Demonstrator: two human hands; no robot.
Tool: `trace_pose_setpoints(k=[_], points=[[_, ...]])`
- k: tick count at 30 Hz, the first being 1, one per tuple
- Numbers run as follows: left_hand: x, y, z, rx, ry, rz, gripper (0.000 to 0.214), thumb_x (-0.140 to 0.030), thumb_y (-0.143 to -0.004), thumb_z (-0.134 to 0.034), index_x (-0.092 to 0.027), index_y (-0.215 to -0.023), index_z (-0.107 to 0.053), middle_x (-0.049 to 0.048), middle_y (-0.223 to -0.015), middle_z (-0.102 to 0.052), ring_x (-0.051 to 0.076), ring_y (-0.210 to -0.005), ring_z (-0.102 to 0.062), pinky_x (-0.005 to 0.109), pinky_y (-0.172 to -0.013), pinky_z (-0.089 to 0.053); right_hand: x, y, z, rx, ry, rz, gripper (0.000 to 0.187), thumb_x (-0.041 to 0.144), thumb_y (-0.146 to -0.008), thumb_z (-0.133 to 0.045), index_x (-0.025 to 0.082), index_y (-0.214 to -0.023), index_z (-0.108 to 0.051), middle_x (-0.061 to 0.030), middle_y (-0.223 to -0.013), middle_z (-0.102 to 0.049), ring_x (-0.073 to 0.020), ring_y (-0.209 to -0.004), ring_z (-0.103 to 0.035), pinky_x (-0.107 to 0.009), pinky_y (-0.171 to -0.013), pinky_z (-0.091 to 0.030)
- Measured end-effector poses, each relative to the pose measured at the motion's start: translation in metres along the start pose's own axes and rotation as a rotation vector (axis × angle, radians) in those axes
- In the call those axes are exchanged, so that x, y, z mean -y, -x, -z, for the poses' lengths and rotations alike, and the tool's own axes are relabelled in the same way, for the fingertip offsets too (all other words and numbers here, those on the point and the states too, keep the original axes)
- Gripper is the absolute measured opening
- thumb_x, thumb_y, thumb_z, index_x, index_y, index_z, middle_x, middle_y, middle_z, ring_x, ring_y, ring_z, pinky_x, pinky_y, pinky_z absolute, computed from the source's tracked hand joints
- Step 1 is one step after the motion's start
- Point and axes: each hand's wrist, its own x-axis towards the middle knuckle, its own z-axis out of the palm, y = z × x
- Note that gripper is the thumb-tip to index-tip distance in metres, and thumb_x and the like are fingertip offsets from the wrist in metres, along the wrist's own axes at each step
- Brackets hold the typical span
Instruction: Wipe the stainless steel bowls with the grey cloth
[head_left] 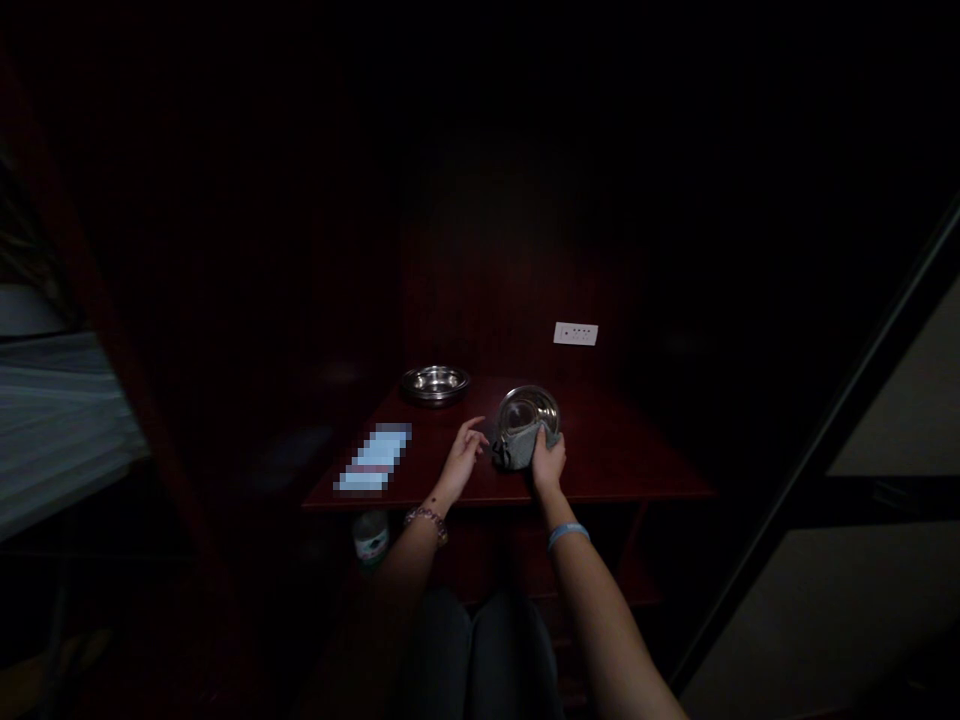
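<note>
My right hand [548, 465] presses a grey cloth [514, 450] against the side of a steel bowl [529, 415], which stands tilted on the dark red wooden table [600, 460]. The cloth wraps the bowl's lower near side and hides that part. Just left of the cloth, my left hand [461, 458] hovers with its fingers apart and holds nothing. I cannot tell whether its fingertips touch the cloth.
A second steel bowl [435, 383] sits at the table's far left. A pixelated pale flat object [373, 458] lies near the left edge. A white wall plate [575, 333] is behind the table, and a bottle [370, 537] stands below its front edge.
</note>
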Motion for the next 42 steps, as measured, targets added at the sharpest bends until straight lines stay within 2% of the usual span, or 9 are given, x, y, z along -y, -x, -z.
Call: trace_pose_setpoints(k=[5, 11, 18, 24, 30, 38, 42], points=[[0.003, 0.002, -0.001, -0.003, -0.043, -0.04, 0.048, -0.033, -0.082, -0.047, -0.022, -0.129, -0.043, -0.0014, -0.08, -0.053, 0.011, -0.069, -0.047, 0.023, -0.068, -0.04, -0.006, -0.003, -0.003, 0.084, -0.033, 0.036, 0.039, 0.05, -0.081, -0.052, 0.016, -0.097, -0.061, -0.0121, -0.101, -0.07, -0.0215, -0.091, -0.066, -0.029, -0.08, -0.047], [0.011, -0.001, 0.0, 0.006, -0.044, -0.052, 0.047, -0.031, -0.081, -0.05, -0.02, -0.127, -0.046, -0.0022, -0.079, -0.052, 0.01, -0.072, -0.047, 0.024, -0.075, -0.04, -0.008, -0.004, -0.004, 0.087, -0.056, 0.067, 0.043, 0.051, -0.082, -0.049, 0.015, -0.101, -0.061, -0.0125, -0.102, -0.07, -0.0204, -0.092, -0.065, -0.027, -0.079, -0.047], [0.014, -0.003, -0.002, -0.018, -0.034, -0.071, 0.044, -0.028, -0.079, -0.053, -0.017, -0.121, -0.049, -0.0024, -0.078, -0.051, 0.01, -0.078, -0.049, 0.025, -0.083, -0.04, -0.005, -0.003, -0.003, 0.088, -0.058, 0.058, 0.038, 0.049, -0.081, -0.051, 0.015, -0.097, -0.061, -0.0122, -0.1, -0.07, -0.0209, -0.089, -0.065, -0.028, -0.079, -0.047], [0.018, -0.004, -0.003, -0.017, -0.007, -0.036, 0.045, -0.025, -0.076, -0.053, -0.018, -0.12, -0.049, -0.0025, -0.08, -0.052, 0.01, -0.078, -0.051, 0.024, -0.08, -0.042, -0.003, -0.001, -0.002, 0.108, -0.023, 0.054, 0.033, 0.048, -0.082, -0.05, 0.018, -0.092, -0.06, -0.0097, -0.096, -0.07, -0.0203, -0.087, -0.065, -0.027, -0.077, -0.047], [0.021, -0.006, -0.002, 0.001, 0.025, -0.011, 0.042, -0.026, -0.078, -0.05, -0.017, -0.119, -0.049, 0.0038, -0.093, -0.06, 0.013, -0.087, -0.055, 0.027, -0.084, -0.043, -0.002, 0.0, -0.002, 0.137, 0.008, 0.045, 0.03, 0.045, -0.081, -0.052, 0.019, -0.091, -0.059, -0.0095, -0.096, -0.07, -0.0211, -0.088, -0.066, -0.027, -0.078, -0.047], [0.019, -0.004, -0.001, -0.014, 0.025, 0.024, 0.039, -0.026, -0.078, -0.051, -0.015, -0.116, -0.052, 0.0021, -0.084, -0.06, 0.013, -0.08, -0.055, 0.027, -0.078, -0.045, 0.001, 0.002, 0.0, 0.133, 0.019, 0.048, 0.028, 0.045, -0.081, -0.052, 0.019, -0.089, -0.059, -0.0098, -0.093, -0.07, -0.022, -0.087, -0.066, -0.028, -0.076, -0.047], [0.017, -0.003, -0.002, -0.039, 0.052, 0.039, 0.039, -0.024, -0.077, -0.053, -0.016, -0.115, -0.053, 0.0046, -0.091, -0.063, 0.014, -0.083, -0.058, 0.028, -0.079, -0.047, 0.003, 0.002, 0.0, 0.141, 0.034, 0.056, 0.028, 0.044, -0.082, -0.052, 0.019, -0.09, -0.06, -0.0099, -0.094, -0.07, -0.0219, -0.088, -0.066, -0.027, -0.075, -0.047]])
